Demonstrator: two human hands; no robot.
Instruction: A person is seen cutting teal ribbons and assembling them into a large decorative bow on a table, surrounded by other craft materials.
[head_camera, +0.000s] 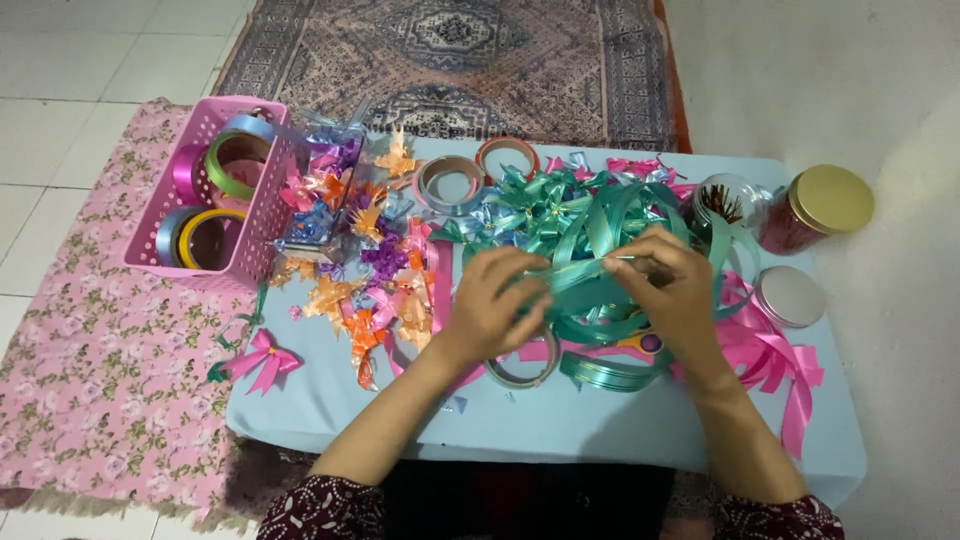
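Nearest the camera, dark patterned sleeves (330, 510) are being cut off by the bottom edge, and two forearms are reaching away over the near edge of a low table (560, 420) covered in pale blue.

The left hand (495, 305) is curling around a teal ribbon (585, 275), fingers bent over it, and the right hand (670, 290) is pinching the same strip between thumb and fingertips. The stretch between the hands is running left to right, roughly level, at the middle of the table; the rest is looping away into a tangled teal pile behind the hands. The hands are hiding the strip's ends, so which way it points is hard to say.

Just under the right hand, scissors (640, 343) with yellow and pink handles are peeking out, mostly covered. A coil of teal ribbon (605, 372) is lying near them, and pink ribbon (780, 365) is trailing over the right edge. A pink bow (262, 358) is sitting at the near left corner.

Farther left, a heap of orange, purple and blue bows (360, 250) is spreading across the table. A round silver lid (790, 296) is lying at the right; beyond it a jar with a gold lid (815, 208) is lying on its side, beside a clear open jar (725, 200) holding what may be sticks.

At far left, a pink basket (255, 250) is holding ribbon rolls on a floral cloth (90, 360). A patterned rug (450, 60) is lying beyond.
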